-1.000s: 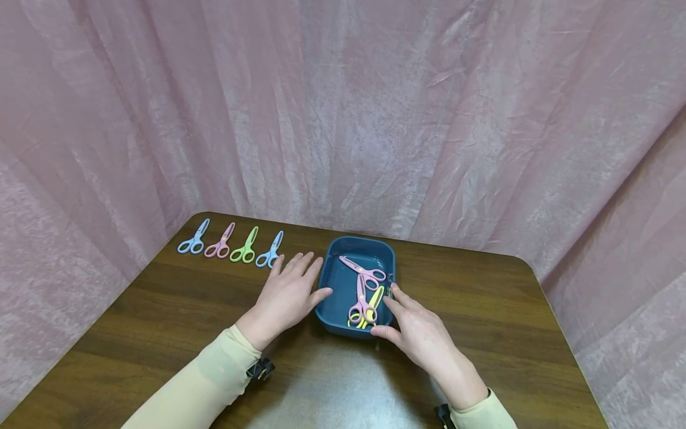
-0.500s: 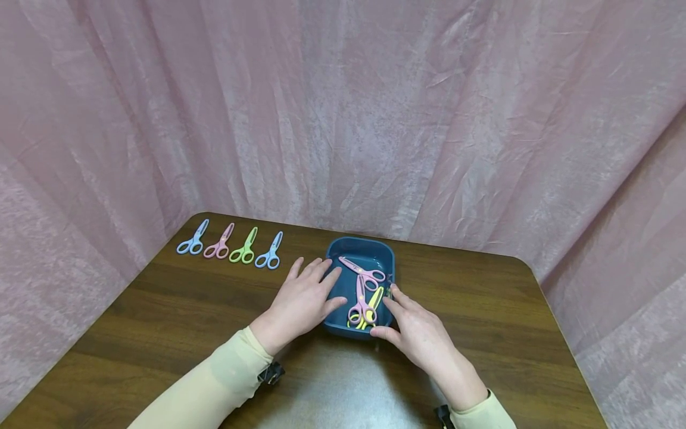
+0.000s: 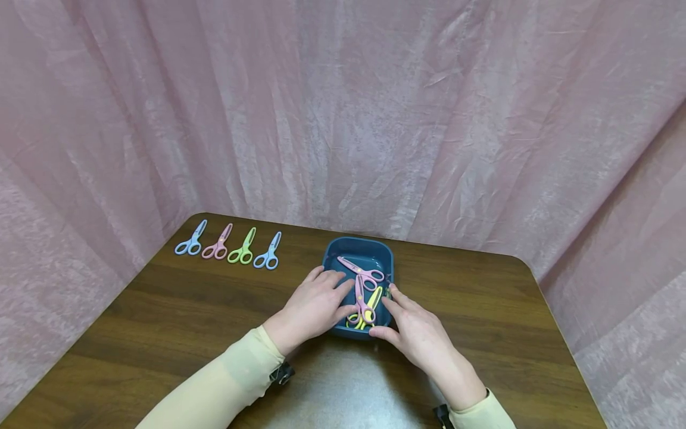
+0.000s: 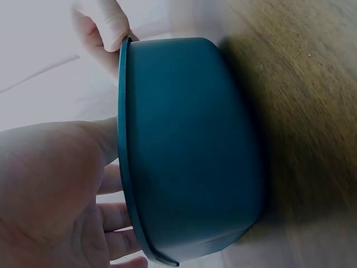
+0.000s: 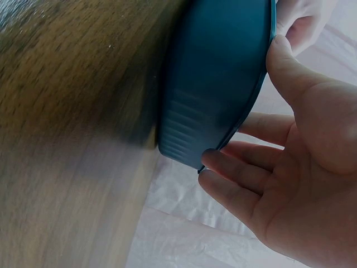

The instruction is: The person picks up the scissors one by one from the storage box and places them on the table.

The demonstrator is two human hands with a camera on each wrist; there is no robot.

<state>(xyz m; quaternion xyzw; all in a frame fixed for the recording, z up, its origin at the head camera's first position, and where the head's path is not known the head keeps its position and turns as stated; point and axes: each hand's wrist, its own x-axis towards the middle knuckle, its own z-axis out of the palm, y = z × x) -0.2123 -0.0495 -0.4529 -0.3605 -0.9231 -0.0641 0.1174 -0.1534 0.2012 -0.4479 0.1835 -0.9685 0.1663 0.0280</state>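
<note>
A dark blue bin [image 3: 358,239] sits between my hands. Inside it lie two pink scissors, one slanted farther back [image 3: 356,268] and one nearer [image 3: 359,292], which crosses yellow scissors [image 3: 377,297]. My left hand [image 3: 311,307] reaches over the left rim with fingers spread and nothing in its grasp. Its index fingertip and thumb tip come close beside the nearer pink scissors. In the left wrist view, its fingers pass behind the bin's wall [image 4: 189,151]. My right hand [image 3: 420,330] rests at the right rim, thumb at the near corner, fingers lightly extended along the side.
On the back left of the brown wooden table [image 3: 482,310] stands a slanted row of scissors: light blue [image 3: 196,238], pink [image 3: 223,239], green [image 3: 246,245] and light blue [image 3: 271,250]. A pink curtain [image 3: 364,119] hangs behind the table.
My left hand has moved right, from beside the row's last blue scissors, over the left rim and into the bin. My right hand has stayed at the right rim.
</note>
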